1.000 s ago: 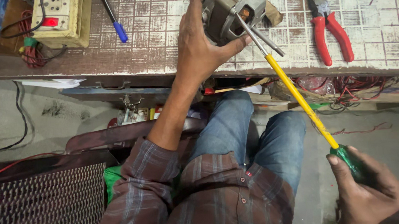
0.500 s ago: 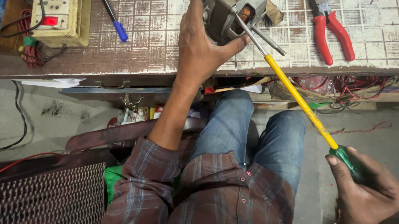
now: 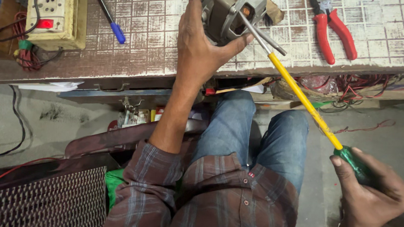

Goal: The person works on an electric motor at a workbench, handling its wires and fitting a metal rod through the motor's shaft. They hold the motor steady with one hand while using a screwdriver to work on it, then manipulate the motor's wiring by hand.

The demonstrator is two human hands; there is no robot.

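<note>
On the tiled bench, left hand (image 3: 198, 49) gripping motor (image 3: 231, 10), right hand (image 3: 377, 196) fist-closed on long screwdriver (image 3: 302, 99).

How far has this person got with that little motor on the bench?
Done: the small electric motor is up at the tiled bench edge, gripped by the left hand. In hand: the right hand holds a long yellow-shafted screwdriver with its tip in the motor's end. Left: the motor looks in one piece, with no loose parts visible beside it; the red pliers lie unused.
</note>
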